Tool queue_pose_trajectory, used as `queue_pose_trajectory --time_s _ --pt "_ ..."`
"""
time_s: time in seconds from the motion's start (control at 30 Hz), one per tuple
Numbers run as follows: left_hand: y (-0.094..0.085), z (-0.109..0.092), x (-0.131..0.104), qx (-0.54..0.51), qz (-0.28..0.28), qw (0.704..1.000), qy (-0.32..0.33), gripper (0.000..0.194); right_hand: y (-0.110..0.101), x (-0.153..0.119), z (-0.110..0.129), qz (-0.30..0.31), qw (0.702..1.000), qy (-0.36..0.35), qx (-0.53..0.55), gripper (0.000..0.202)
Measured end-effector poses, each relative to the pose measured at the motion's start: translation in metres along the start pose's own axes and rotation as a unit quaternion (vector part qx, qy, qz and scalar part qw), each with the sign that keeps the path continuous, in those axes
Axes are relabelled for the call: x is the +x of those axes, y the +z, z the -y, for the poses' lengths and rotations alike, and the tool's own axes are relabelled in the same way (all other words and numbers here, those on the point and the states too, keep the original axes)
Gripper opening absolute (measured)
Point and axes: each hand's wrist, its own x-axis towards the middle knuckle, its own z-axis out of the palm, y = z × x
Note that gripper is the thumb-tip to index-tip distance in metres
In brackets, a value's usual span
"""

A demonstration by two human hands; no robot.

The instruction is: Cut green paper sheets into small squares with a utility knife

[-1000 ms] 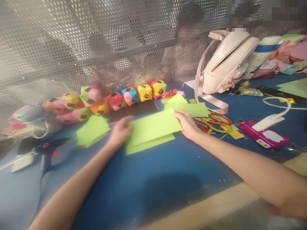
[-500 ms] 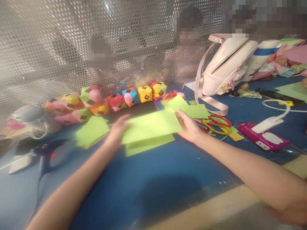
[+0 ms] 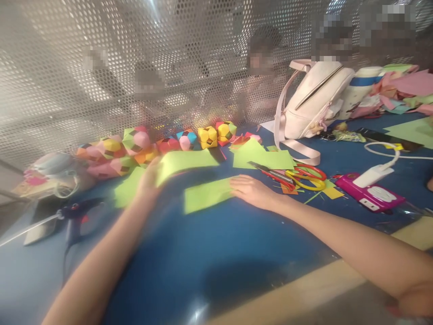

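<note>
My left hand (image 3: 150, 180) is closed on one end of a light green sheet (image 3: 189, 161), which it holds raised and bent above the table. Fingers together, my right hand (image 3: 248, 189) touches the right end of a green strip (image 3: 208, 194) lying on the blue tabletop (image 3: 176, 257); whether it pinches the paper is hard to tell. Behind my left hand lie more green sheets (image 3: 128, 187). Another green pile (image 3: 257, 155) lies beyond my right hand, beside scissors with red handles (image 3: 309, 170) and ones with yellow handles (image 3: 304, 180).
Folded paper balls (image 3: 207, 136) line the perforated metal panel (image 3: 101, 99). A glue gun (image 3: 72, 216) lies at left. A pink power strip (image 3: 370, 192), a pale backpack (image 3: 311, 101) and colourful paper (image 3: 406, 90) are at right. People show behind the panel.
The green sheet has moved left with my left hand, away from my right hand. My right hand has moved down and left onto the strip beneath. The view has shifted slightly.
</note>
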Motion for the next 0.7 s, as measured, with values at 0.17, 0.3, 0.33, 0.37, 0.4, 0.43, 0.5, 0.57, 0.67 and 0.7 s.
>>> queue_pose_trajectory --time_s 0.17,0.3,0.33,0.37,0.4,0.43,0.5,0.57,0.67,0.7 --pt "0.005 -0.025 -0.003 -0.113 -0.005 0.992 -0.059 0.023 -0.010 -0.001 -0.021 -0.051 0.990 0.088 -0.098 0.032" --pt "0.008 -0.036 -0.007 -0.182 0.005 0.981 -0.066 0.023 -0.014 -0.006 -0.034 -0.040 0.981 0.134 -0.137 0.034" --pt "0.009 -0.037 -0.008 -0.197 0.012 0.978 -0.069 0.024 -0.014 -0.007 -0.036 -0.071 0.978 0.138 -0.142 0.036" --pt "0.010 -0.038 -0.010 -0.211 0.016 0.975 -0.071 0.026 -0.014 -0.009 -0.039 -0.106 0.974 0.137 -0.147 0.037" --pt "0.012 -0.039 -0.013 -0.225 0.017 0.972 -0.070 0.030 -0.014 -0.010 -0.042 -0.135 0.970 0.132 -0.152 0.037" --pt "0.014 -0.039 -0.015 -0.236 0.014 0.970 -0.065 0.034 -0.014 -0.011 -0.046 -0.153 0.968 0.124 -0.154 0.038" --pt "0.020 -0.039 -0.022 -0.249 0.017 0.967 -0.053 0.044 -0.011 -0.014 -0.053 -0.169 0.968 0.104 -0.152 0.038" --pt "0.028 -0.041 -0.030 -0.255 0.044 0.964 -0.060 0.051 -0.008 -0.016 -0.059 -0.183 0.968 0.096 -0.144 0.037" --pt "0.041 -0.047 -0.043 -0.291 0.061 0.951 -0.083 0.060 -0.005 -0.019 -0.066 -0.202 0.965 0.099 -0.137 0.036" --pt "0.044 -0.049 -0.046 -0.297 0.072 0.949 -0.082 0.062 -0.005 -0.019 -0.067 -0.204 0.964 0.100 -0.139 0.036"
